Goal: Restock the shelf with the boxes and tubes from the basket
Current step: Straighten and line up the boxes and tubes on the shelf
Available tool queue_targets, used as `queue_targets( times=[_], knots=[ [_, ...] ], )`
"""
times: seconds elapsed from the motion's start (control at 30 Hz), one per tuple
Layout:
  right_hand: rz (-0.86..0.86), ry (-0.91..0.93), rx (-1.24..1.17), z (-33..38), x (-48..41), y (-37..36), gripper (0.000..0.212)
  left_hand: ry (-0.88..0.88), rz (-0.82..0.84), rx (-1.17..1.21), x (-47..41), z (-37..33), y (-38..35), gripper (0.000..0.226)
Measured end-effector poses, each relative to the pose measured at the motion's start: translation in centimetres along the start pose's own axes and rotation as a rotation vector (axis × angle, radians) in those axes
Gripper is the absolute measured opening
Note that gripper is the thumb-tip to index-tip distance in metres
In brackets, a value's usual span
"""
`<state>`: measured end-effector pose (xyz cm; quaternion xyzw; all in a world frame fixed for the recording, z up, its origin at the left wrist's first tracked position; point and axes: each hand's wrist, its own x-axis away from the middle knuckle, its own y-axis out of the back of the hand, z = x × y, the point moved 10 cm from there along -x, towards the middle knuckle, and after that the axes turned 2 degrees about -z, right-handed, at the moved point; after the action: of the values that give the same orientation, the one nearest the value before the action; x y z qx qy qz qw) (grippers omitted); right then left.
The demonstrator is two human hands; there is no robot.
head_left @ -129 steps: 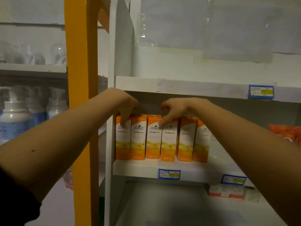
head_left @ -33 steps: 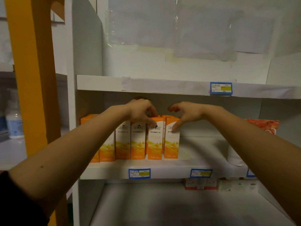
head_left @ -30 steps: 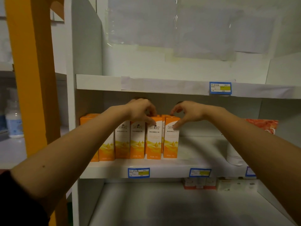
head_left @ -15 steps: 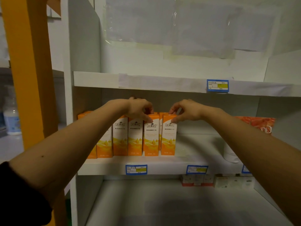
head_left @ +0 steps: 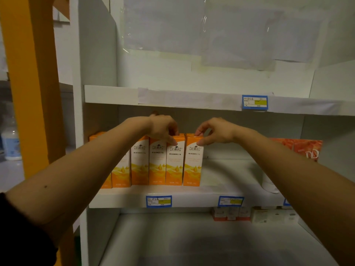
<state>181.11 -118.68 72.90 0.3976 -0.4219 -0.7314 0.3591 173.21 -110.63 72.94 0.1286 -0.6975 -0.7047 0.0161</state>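
Upright, long axes vertical, printed faces outward: orange boxes [head_left: 157,162] in a row on the white shelf [head_left: 221,196]. Left hand [head_left: 163,129] pinching the top of the second box from the right; right hand [head_left: 213,132] pinching the rightmost box [head_left: 192,164]. Leftmost boxes partly hidden behind the forearm (label text unreadable). Dim room, orange post [head_left: 32,83] at left.

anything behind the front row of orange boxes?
Yes: orange box tops show behind the front row, so a second row starts there. How many and how deep is covered by the front boxes, left hand and right hand.
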Motion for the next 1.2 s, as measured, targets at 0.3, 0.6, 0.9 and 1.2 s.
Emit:
queue_targets(
  times=[0.3,0.6,0.9,1.2],
  knots=[
    [-0.048,0.003,-0.093,0.0,-0.1,0.3,0.028,0.02,-0.089,-0.027,0.1,0.7,0.4,0.048],
    [-0.05,-0.135,-0.185,-1.0,-0.8,-0.9,0.041,0.125,-0.03,0.047,0.5,2.1,-0.2,0.076],
    [0.047,-0.15,-0.222,-1.7,-1.4,-1.9,0.044,0.095,0.006,0.047,0.4,2.1,-0.8,0.056],
    [0.015,-0.069,-0.14,-1.2,-1.5,-1.4,0.039,0.083,-0.001,0.042,0.5,2.0,-0.6,0.053]
  ],
)
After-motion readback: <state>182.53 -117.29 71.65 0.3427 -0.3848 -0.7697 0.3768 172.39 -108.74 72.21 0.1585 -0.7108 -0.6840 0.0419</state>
